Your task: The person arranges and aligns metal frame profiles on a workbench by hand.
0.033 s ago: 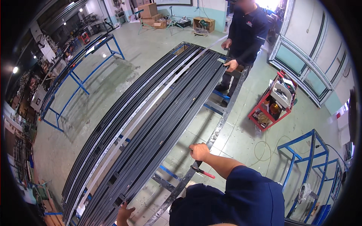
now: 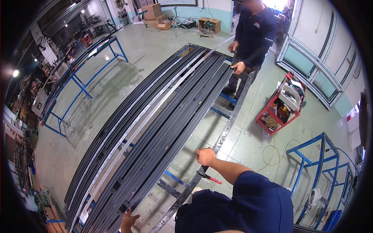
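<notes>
Long dark metal profiles (image 2: pixel 175 112) lie side by side across a blue work table. At their near end, my left hand (image 2: pixel 129 221) touches the edge of the outermost profile, thumb spread away from it; some fingers are hidden. A small black block (image 2: pixel 125 205) sits just above that hand. My right hand (image 2: pixel 205 157) is closed in a fist over the worn metal rail (image 2: pixel 225 134) along the table's near side. What its curled fingers hold, if anything, is hidden. A red-handled tool (image 2: pixel 211 178) hangs at the rail just below my right hand.
Across the far end, a co-worker (image 2: pixel 252 35) has a hand (image 2: pixel 238 68) on the profiles. A red tool cart (image 2: pixel 281 103) stands to the right, with blue metal stands (image 2: pixel 322 163) nearer me. Another blue frame table (image 2: pixel 87 83) is at left. A thin hose (image 2: pixel 272 153) loops over the floor.
</notes>
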`<state>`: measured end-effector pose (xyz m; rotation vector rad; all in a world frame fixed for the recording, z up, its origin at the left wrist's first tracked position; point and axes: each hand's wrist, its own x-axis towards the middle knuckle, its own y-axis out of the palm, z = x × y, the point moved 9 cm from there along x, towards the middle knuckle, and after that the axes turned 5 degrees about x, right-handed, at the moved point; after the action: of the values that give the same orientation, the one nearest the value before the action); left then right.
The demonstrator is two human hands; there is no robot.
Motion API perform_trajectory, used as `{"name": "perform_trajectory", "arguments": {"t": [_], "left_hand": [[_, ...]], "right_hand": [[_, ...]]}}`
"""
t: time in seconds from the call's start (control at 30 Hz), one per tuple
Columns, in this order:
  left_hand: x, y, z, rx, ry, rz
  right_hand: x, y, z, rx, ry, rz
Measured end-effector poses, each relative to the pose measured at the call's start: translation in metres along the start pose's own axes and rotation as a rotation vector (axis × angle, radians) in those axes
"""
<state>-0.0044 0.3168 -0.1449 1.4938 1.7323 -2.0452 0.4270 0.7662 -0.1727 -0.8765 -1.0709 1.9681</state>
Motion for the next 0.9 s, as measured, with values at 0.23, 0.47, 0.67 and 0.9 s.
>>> {"name": "perform_trajectory", "arguments": {"t": [0.23, 0.47, 0.67, 0.9], "left_hand": [[0.015, 0.019, 0.037, -0.151, -0.002, -0.015], [0.009, 0.007, 0.014, -0.002, 0.013, 0.023], [0.004, 0.002, 0.014, -0.16, 0.004, 0.038], [-0.019, -0.016, -0.025, -0.133, -0.021, 0.036]], "right_hand": [[-0.006, -0.003, 0.006, 0.065, -0.02, 0.001], [-0.019, -0.007, -0.009, 0.265, 0.0, -0.182], [-0.008, -0.017, 0.001, 0.217, -0.018, -0.225], [-0.013, -0.012, -0.007, 0.186, -0.03, -0.204]]}}
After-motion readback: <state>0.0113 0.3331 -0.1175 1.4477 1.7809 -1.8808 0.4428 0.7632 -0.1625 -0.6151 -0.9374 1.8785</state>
